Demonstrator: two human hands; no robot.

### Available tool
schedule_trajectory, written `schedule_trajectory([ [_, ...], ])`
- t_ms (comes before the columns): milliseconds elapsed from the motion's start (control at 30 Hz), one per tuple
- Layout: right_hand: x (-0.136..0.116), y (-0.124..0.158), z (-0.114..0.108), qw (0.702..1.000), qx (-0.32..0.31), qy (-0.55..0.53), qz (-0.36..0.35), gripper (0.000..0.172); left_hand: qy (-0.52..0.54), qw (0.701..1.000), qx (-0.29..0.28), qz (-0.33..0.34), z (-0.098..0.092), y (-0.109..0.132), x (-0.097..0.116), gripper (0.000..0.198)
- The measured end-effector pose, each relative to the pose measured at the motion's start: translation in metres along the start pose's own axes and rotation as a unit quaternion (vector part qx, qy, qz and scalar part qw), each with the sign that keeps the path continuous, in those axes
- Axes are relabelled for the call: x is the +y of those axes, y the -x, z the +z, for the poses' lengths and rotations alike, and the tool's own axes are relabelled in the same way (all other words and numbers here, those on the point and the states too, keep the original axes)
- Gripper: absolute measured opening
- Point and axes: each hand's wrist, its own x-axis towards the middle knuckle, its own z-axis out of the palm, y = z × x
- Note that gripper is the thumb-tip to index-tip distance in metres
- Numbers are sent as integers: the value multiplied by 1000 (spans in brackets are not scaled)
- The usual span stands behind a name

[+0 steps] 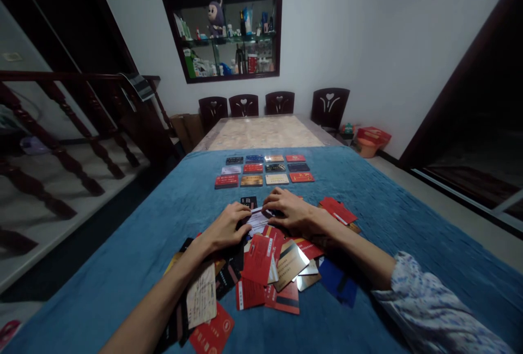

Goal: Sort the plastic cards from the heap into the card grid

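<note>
Over a loose pile of cards, my left hand (229, 227) and my right hand (289, 211) face each other. A pale white card (258, 221) with printed lines lies between them, its left edge pinched by my left thumb and fingers, its right edge by my right ones. Just beyond it is a black card (248, 201). Nearer to me the pile shows a red card (258, 258), a gold card (291, 262) and a dark blue card (338, 282). A cream card with writing (201, 294) lies beside my left forearm, which hides part of the pile.
Cards stand in neat rows farther up the blue cloth (163, 223), among them a gold card (251, 181) and a red card (226, 181). More red cards (338, 211) lie right of my right hand. Dark chairs (330, 106) stand at the table's far end.
</note>
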Motion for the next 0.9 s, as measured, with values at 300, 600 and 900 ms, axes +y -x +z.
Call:
schedule_trajectory([
  [300,-1,0,0,1000,5,12,7,34,4,1000,18,5,-1,0,2,31],
  [600,-6,-2,-1,1000,28,-1,14,25,9,1000,23,1,1,-1,0,23],
  [900,-11,-3,0,999,38,-27,17,30,-8,999,35,15,3,-2,4,23],
])
